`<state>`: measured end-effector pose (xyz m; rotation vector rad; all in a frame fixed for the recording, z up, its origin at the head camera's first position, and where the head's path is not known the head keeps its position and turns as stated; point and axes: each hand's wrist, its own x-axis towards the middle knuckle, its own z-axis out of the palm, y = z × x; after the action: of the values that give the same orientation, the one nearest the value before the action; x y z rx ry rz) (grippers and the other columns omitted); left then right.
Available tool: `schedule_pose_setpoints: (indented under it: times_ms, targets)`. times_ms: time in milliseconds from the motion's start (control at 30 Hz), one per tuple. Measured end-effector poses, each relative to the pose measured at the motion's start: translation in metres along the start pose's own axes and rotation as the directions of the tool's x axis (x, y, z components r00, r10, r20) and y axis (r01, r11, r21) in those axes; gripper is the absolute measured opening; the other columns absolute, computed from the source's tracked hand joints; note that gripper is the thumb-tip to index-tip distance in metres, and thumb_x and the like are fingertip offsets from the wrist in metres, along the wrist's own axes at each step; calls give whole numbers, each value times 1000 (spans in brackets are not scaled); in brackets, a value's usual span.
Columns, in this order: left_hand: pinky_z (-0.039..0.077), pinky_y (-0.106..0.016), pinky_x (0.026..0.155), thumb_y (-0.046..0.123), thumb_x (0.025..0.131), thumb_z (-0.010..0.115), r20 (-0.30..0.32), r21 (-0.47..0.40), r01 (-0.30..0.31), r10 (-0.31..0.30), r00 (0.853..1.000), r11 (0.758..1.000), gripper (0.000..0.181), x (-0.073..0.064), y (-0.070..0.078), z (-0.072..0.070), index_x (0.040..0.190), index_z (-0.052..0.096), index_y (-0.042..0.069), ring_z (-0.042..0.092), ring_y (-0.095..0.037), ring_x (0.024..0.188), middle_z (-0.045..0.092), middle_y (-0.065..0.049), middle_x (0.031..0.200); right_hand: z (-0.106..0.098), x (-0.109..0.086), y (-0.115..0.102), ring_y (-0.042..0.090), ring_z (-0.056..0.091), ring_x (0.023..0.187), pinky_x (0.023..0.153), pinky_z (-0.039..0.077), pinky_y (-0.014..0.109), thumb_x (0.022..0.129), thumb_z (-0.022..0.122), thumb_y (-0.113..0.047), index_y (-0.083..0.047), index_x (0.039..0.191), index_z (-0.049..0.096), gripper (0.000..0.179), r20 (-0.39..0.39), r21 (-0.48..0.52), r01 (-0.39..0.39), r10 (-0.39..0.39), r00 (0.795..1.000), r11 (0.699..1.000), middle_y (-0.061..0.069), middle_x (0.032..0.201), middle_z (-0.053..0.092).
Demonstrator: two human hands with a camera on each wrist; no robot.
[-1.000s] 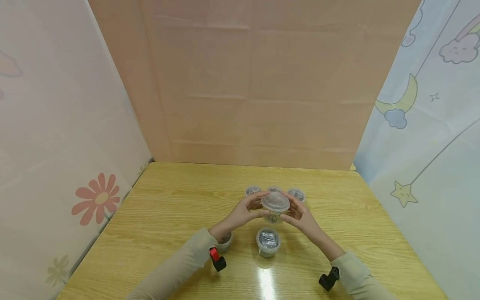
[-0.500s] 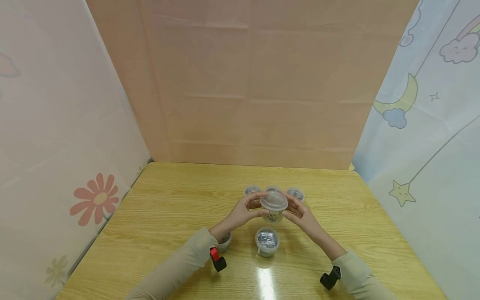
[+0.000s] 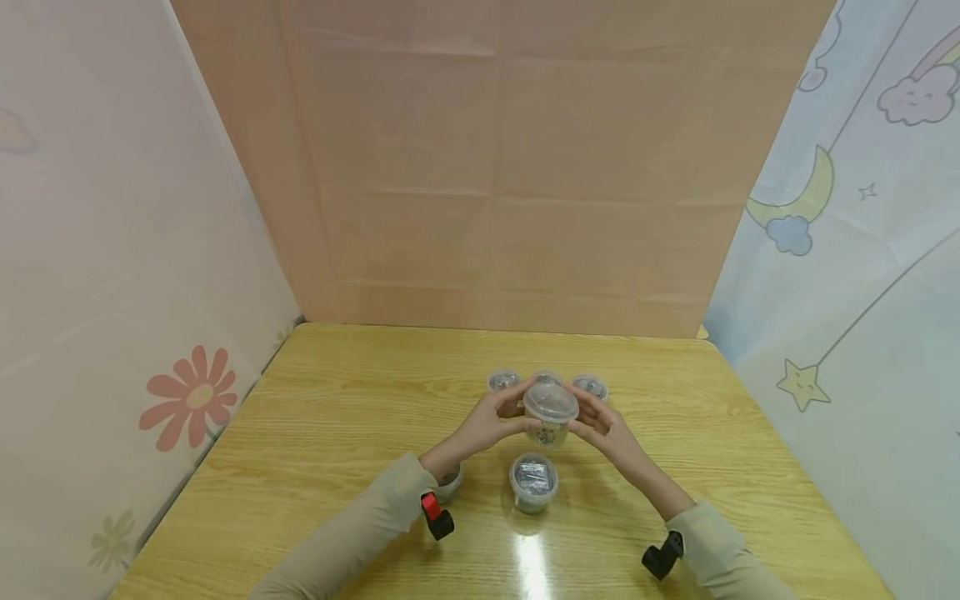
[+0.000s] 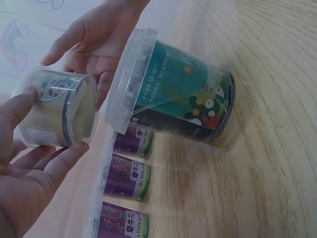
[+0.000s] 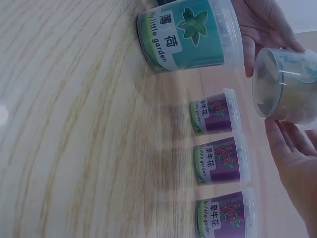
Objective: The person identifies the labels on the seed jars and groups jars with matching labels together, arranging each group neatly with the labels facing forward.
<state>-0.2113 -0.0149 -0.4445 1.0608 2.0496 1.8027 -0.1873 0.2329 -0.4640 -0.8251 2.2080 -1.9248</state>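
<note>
A small clear-lidded plastic cup with a pale yellowish wrap [image 3: 551, 404] is held above the table between both hands. My left hand [image 3: 487, 423] grips its left side, thumb in front and fingers behind. On the opposite side my right hand [image 3: 606, 433] holds it the same way. The wrist views show this cup [image 4: 54, 109] lying between the thumbs and fingers, its base clear of the table. Below it stands a lidded cup with dark contents [image 3: 534, 483]. That cup wears a teal label [image 5: 183, 37] with a mint leaf picture.
Behind the hands stand three lidded cups in a row: a left one [image 3: 504, 381], a middle one partly hidden, and a right one [image 3: 591, 387]. They have purple flower labels [image 5: 215, 114]. Another cup [image 3: 448, 483] is partly covered by the left wrist. Printed cloth walls flank the wooden table [image 3: 360, 400].
Both hands keep hold of the raised cup and stay almost in place. The cup shifts very slightly to the right compared with half a second ago. The other cups stay put.
</note>
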Motion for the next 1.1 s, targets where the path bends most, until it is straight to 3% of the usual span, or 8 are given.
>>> schedule_pose_setpoints:
  times_ms: [133,267,533,767,933,1100]
  targets:
    - [48,-27,92,14,87,65,-3,53,38,-37,999,998,72,2,-13,1,147,25,16,52,-28,120,38,-11,145,0,-1,0,3,48,120,94,45,20,95,50,-7,-4,146,25,57,-2,2,-13,13,1000,1000,26,143,33]
    - [47,-27,94,21,87,64,2,96,48,-48,999,994,72,3,-16,1,147,25,19,52,-23,120,33,-9,148,-2,-3,1,3,47,122,94,44,20,96,49,-5,-1,146,22,58,19,1,0,0,1000,1000,25,144,32]
    - [47,-27,94,28,86,64,15,141,55,-58,998,988,72,6,-13,2,147,26,20,52,-24,120,36,-9,146,-7,-5,1,2,44,124,95,43,21,96,48,-4,-8,147,22,58,46,12,-21,21,999,1000,24,147,26]
    - [49,-24,89,28,85,66,11,172,79,-82,997,982,71,10,-14,4,146,30,21,54,-25,117,46,-7,137,-10,-8,1,0,44,123,95,44,22,96,48,-6,-4,148,18,59,60,1,-66,65,996,998,24,148,25]
    - [50,-26,88,29,84,67,12,173,104,-108,994,979,73,13,-15,6,146,29,19,55,-28,115,49,-8,134,-13,-8,2,-1,43,123,96,44,23,96,48,-7,-6,148,20,59,58,-12,-67,68,996,998,24,148,25]
    - [48,-31,92,28,83,68,4,234,114,-118,993,966,73,17,-12,8,146,30,19,55,-25,116,47,-5,137,-16,-7,2,-2,43,122,94,43,21,96,50,-8,-8,148,21,60,45,-30,-64,65,997,997,24,148,25]
